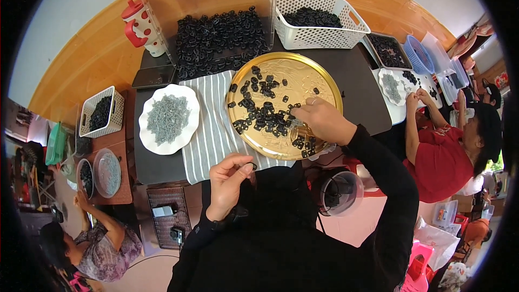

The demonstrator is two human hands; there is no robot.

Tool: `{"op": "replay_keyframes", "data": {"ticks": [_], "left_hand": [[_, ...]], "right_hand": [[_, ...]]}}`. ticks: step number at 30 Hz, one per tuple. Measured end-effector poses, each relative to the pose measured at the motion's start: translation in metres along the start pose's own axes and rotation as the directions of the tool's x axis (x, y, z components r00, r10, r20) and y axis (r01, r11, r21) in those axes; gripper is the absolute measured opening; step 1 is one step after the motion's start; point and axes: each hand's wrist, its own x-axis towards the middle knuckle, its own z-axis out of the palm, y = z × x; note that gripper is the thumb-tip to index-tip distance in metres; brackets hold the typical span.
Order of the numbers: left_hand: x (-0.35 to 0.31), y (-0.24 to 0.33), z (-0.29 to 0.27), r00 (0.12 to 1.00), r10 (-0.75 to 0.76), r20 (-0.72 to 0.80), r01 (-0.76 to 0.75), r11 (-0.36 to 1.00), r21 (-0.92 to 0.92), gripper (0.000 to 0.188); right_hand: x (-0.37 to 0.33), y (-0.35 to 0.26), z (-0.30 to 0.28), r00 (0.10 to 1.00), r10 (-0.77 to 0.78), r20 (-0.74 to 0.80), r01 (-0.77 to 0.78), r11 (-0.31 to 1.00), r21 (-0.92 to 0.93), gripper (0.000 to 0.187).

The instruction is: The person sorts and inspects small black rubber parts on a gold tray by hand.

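Note:
My left hand is in front of the table edge, closed in a pinch on a small black plastic piece. Over the right part of a round gold tray, my right hand has its fingers drawn together at the edge of a scattered pile of small black plastic pieces. Whatever those fingers grip, if anything, is too small to tell. The tray rests partly on a grey-and-white striped cloth. Left of it, a white scalloped plate holds many small greyish translucent pieces.
Behind the tray stand a clear-walled bin of black pieces and a white perforated basket. A red-dotted tumbler and a dark flat tablet-like object are far left. People work at left and right. A clear bucket sits below.

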Motion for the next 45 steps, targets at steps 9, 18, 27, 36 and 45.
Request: {"op": "replay_keyframes", "data": {"ticks": [9, 18, 27, 36, 45], "left_hand": [[0.0, 0.0, 0.0, 1.0, 0.006, 0.017, -0.005, 1.0, -0.021, 0.017], [0.003, -0.002, -0.003, 1.0, 0.004, 0.025, -0.004, 1.0, -0.012, 0.017], [0.0, 0.001, 0.0, 1.0, -0.026, 0.009, 0.026, 1.0, 0.017, 0.02], [-0.001, 0.005, 0.009, 0.995, 0.028, 0.091, -0.033, 0.998, 0.048, 0.024], [0.007, 0.014, -0.013, 0.952, 0.304, -0.026, -0.244, 0.81, 0.533, 0.019]], "right_hand": [[0.001, -0.005, 0.006, 0.997, 0.044, 0.057, -0.037, 0.992, -0.121, 0.024], [-0.019, 0.001, 0.012, 0.868, 0.469, 0.165, -0.444, 0.583, 0.681, 0.007], [-0.015, -0.03, -0.009, 0.746, 0.635, 0.199, -0.46, 0.276, 0.844, 0.006], [0.006, -0.118, 0.015, 0.883, 0.466, -0.06, -0.205, 0.497, 0.843, 0.001], [0.01, -0.137, 0.033, 0.876, 0.42, -0.237, -0.078, 0.608, 0.79, 0.008]]}}
